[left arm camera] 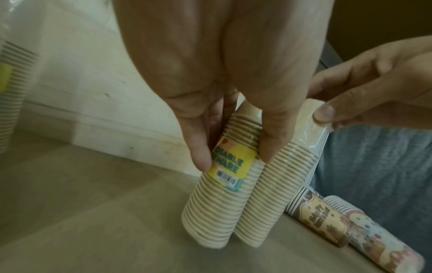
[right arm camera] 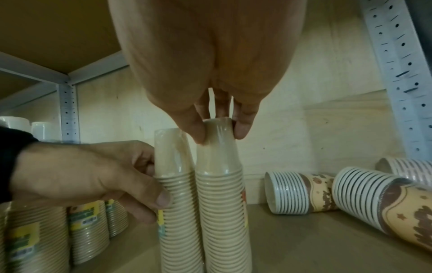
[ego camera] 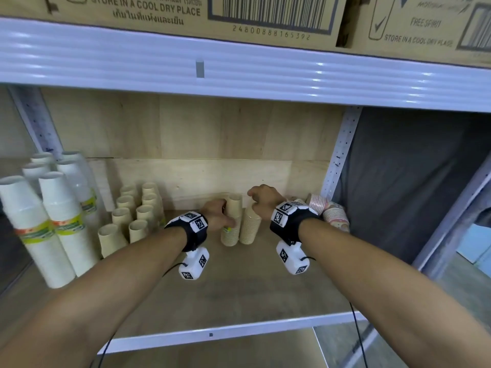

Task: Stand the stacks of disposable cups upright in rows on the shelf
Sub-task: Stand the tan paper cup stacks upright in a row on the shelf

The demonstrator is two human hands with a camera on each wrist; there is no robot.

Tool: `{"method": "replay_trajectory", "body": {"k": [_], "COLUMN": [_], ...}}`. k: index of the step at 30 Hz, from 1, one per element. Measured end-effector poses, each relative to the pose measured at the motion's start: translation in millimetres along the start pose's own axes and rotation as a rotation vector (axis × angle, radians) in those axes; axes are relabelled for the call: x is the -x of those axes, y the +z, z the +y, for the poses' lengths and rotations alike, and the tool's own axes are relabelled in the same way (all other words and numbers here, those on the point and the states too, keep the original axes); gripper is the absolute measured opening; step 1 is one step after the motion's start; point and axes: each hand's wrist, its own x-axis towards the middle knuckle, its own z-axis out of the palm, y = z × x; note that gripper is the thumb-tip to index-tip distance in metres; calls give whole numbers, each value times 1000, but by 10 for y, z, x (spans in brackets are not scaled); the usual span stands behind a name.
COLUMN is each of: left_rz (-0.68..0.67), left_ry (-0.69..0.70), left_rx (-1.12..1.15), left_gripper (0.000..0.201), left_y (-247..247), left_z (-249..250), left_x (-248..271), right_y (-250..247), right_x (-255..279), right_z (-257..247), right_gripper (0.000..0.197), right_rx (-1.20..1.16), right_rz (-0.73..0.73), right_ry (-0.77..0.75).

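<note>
Two wrapped stacks of tan cups stand upright side by side mid-shelf, touching. My left hand grips the left tan stack around its middle, by the yellow label; the left hand shows fingers on both sides of that stack. My right hand pinches the top of the right tan stack from above. In the right wrist view the right hand holds that stack between thumb and fingers, next to the left stack. Patterned cup stacks lie on their sides at the right.
Tan stacks stand in rows at the left, with taller white cup stacks beyond them. The wooden shelf board has bare room in front. A white upper shelf beam carries cardboard boxes; a perforated upright stands at the right.
</note>
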Motion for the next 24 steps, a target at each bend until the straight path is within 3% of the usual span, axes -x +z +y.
{"method": "replay_trajectory", "body": {"k": [11,18,24], "left_rz": [6,32,-4], "left_ry": [-37,115,181], "left_rx": [25,202,-2], "left_gripper": [53,66,44], "left_y": [60,-189,-257], "left_z": [-165,72,199], "left_x": [36,47,10], "right_y": [152,126,157], "right_x": [-12,-6,-80], "right_z": [-95,-122,-198], "right_gripper": [41,50,35], "right_rx": [-5,-55,8], "right_rz": [-26,116,67], "right_ry": [18,171,184]}}
